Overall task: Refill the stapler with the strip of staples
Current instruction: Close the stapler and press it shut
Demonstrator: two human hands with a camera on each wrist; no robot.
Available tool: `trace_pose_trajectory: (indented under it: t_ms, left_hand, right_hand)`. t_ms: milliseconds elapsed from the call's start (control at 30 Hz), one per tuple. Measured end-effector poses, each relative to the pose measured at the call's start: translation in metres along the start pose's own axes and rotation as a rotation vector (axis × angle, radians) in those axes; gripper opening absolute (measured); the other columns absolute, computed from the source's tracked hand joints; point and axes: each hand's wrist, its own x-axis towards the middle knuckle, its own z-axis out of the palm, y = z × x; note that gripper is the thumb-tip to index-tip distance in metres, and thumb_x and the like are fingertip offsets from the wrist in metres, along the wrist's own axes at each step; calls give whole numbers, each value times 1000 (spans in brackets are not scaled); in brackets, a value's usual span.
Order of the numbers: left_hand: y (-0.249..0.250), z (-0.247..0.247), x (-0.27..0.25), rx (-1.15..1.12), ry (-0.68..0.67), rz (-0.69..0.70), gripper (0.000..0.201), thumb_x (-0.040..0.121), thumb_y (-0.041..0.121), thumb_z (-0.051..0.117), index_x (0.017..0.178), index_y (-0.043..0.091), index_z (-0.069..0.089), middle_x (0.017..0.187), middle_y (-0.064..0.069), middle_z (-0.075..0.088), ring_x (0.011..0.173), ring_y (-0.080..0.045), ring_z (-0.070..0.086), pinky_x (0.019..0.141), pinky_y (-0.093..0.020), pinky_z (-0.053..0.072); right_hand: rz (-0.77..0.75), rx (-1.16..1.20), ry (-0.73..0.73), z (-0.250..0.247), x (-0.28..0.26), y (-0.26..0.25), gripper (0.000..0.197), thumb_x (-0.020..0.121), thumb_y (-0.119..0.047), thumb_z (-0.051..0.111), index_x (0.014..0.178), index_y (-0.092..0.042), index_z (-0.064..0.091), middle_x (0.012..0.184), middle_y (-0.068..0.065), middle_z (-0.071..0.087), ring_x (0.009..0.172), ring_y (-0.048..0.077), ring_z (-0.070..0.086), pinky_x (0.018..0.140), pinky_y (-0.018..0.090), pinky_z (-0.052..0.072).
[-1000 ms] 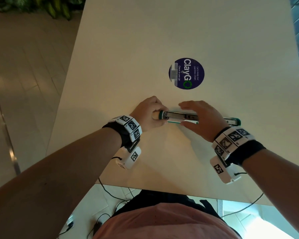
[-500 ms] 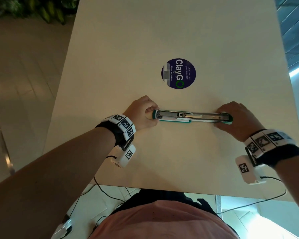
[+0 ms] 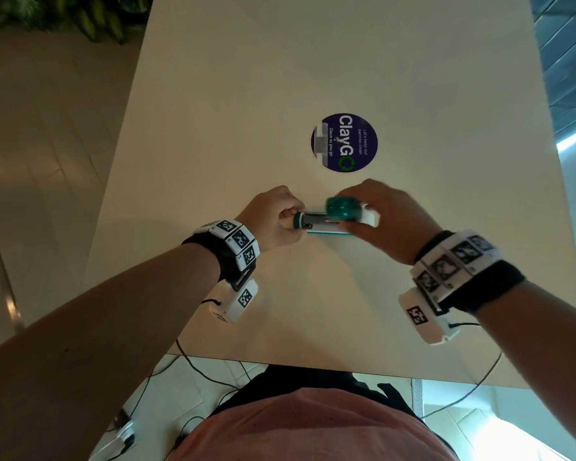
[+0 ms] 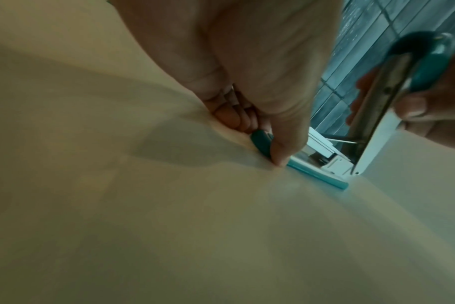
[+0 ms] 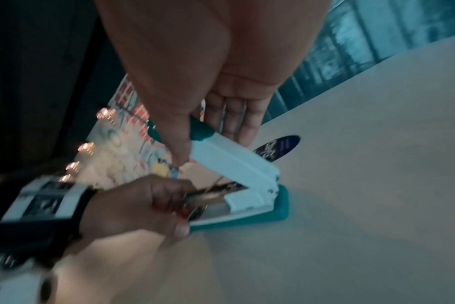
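A teal and white stapler [image 3: 316,226] lies on the cream table [image 3: 313,311] with its base [image 5: 247,220] flat. My left hand [image 3: 273,217] pinches its left front end, thumb tip down on the table beside the teal base [image 4: 317,172]. My right hand [image 3: 389,221] grips the hinged top cover [image 3: 346,209] between thumb and fingers, holding it raised at an angle over the metal magazine [image 3: 316,221]. The cover [image 5: 229,156] stands open from the hinge. I cannot tell whether staples lie inside the magazine.
A round dark blue ClayGo sticker [image 3: 345,143] is stuck on the table just beyond the hands. The table's near edge [image 3: 313,369] runs in front of my body, with cables hanging below it. Green plants [image 3: 80,15] stand at the far left.
The stapler lay opened out flat with my right hand at its far right end. The right hand has swung the cover up and leftward over the magazine. The left hand stayed put.
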Motion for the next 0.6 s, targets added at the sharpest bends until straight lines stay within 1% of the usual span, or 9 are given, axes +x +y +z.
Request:
trace_pose_trajectory:
  t_ms: [67,133,167,233,300,333,400,466,600]
  left_hand:
    - [0,-1,1,7,-14,-7,28,66,13,75,93,13,67,82,0,53,68,0,52,64,-8,39]
    - [1,0,0,15,-17,-17,28,66,14,74,93,15,67,85,-7,57,72,-14,56,67,-21,47]
    - [1,1,0,17,-15,-18,28,66,14,75,93,15,67,86,-9,58,73,-19,58,68,-27,49]
    - [0,1,0,10,-12,-21,29,65,14,75,94,13,67,88,-10,59,75,-21,59,71,-30,50]
    - [-2,1,1,-9,-11,-26,30,65,13,75,94,13,67,88,-9,58,76,-20,59,72,-28,51]
    - [-3,1,1,-18,-10,-22,30,65,13,75,94,13,67,87,-8,58,75,-19,59,72,-25,51]
    - [-5,2,1,-28,-14,-16,32,65,13,76,96,14,67,88,-5,57,75,-15,58,71,-15,47]
    - [-7,3,2,-36,-12,-19,32,65,13,76,96,14,66,89,-5,58,76,-13,57,70,-7,43]
    - [-8,4,2,-35,-14,-30,33,65,12,76,97,13,66,91,-4,58,78,-13,56,70,-3,41]
  right_hand:
    - [-12,-127,-89,17,9,-2,40,84,-23,57,124,-25,48,111,0,57,100,15,50,91,34,44]
    - [-7,-189,-139,30,15,-1,43,86,-17,53,128,-23,44,116,5,56,106,24,50,93,39,44]
    - [-8,-201,-143,33,16,1,45,85,-14,52,128,-22,43,117,7,56,106,26,50,93,41,45]
    - [-22,-237,-121,37,17,5,47,83,-15,53,128,-20,42,119,7,54,106,27,49,92,41,45]
    - [-4,-292,-94,39,17,9,49,79,-16,56,126,-16,41,121,7,52,108,27,47,93,41,44]
    - [10,-329,-89,41,16,10,46,79,-16,55,122,-13,42,120,8,52,106,27,47,91,40,43]
    - [18,-403,-97,46,15,11,37,79,-16,53,115,-9,45,115,11,52,99,28,46,86,40,43]
    - [21,-418,-96,48,16,11,33,79,-18,53,111,-8,46,111,12,53,96,29,46,83,40,42]
    - [15,-384,-85,48,18,14,32,78,-18,54,108,-8,47,108,13,53,95,30,46,82,40,42]
